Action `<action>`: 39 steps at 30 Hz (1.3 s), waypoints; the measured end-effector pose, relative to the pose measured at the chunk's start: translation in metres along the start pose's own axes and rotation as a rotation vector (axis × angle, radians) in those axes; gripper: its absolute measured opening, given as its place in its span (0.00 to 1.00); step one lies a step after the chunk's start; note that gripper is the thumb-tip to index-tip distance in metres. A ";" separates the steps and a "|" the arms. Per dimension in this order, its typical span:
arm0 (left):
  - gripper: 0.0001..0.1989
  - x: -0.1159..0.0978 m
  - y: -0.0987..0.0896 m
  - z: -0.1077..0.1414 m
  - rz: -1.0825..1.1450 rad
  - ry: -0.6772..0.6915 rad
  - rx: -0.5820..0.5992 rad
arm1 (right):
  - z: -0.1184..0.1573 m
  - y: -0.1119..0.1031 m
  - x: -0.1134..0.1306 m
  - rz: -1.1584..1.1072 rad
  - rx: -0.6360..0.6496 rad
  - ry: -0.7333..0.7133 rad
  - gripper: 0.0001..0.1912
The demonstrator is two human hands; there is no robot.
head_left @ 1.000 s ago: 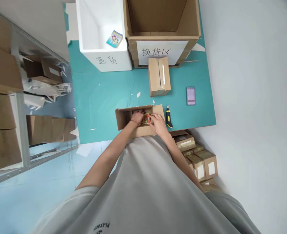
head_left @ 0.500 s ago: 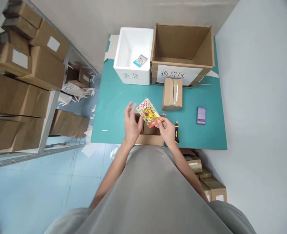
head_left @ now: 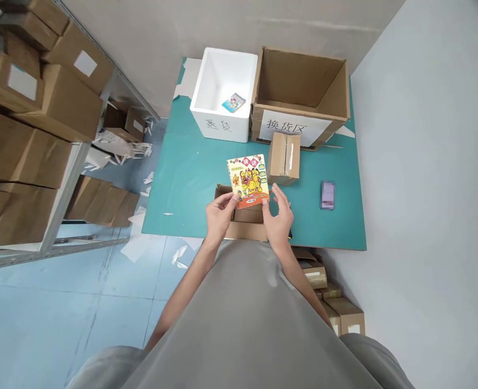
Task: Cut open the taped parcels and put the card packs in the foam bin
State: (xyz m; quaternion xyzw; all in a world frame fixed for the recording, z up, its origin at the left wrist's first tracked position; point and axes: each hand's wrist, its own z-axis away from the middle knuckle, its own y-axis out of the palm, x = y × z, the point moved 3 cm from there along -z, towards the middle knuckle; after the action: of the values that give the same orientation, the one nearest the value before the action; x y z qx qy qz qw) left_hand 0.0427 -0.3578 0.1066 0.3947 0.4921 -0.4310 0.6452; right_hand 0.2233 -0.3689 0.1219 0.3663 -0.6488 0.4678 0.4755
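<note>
A small children's booklet [head_left: 249, 181] with a yellow, red-edged cover and cartoon figures is held up facing me. My left hand [head_left: 219, 217] pinches its lower left corner, thumb on the front. At the lower right corner my right hand [head_left: 278, 217] has its thumb on the edge, while its other fingers stretch out beyond the booklet. Below it, between my hands and against the table's near edge, stands an open cardboard box [head_left: 247, 231], partly covered by hands and booklet.
A white foam bin [head_left: 220, 125] with a blue booklet [head_left: 234, 102] inside stands at the back of the green table [head_left: 182, 183]. Beside it are a large open carton [head_left: 304, 81] and a small box [head_left: 283, 159]. A phone [head_left: 327, 195] lies right. Shelves of boxes [head_left: 68, 108] stand left.
My left hand has come onto the booklet, which now sits more upright and faces me. My right hand's fingers have opened out and now cover most of the utility knife.
</note>
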 end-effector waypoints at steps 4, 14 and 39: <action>0.19 -0.010 0.007 0.019 -0.095 0.173 0.036 | 0.012 0.009 0.016 0.003 0.088 -0.081 0.24; 0.15 -0.012 0.013 0.038 -0.340 0.508 0.240 | 0.004 0.017 0.004 -0.184 0.018 0.089 0.20; 0.14 -0.009 0.004 0.036 -0.257 0.350 0.129 | 0.021 0.038 0.009 -0.348 0.132 0.144 0.25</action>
State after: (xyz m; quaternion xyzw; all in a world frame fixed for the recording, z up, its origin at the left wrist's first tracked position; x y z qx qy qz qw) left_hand 0.0552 -0.3884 0.1228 0.4382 0.6139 -0.4653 0.4633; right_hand 0.1797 -0.3778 0.1183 0.4688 -0.5080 0.4451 0.5692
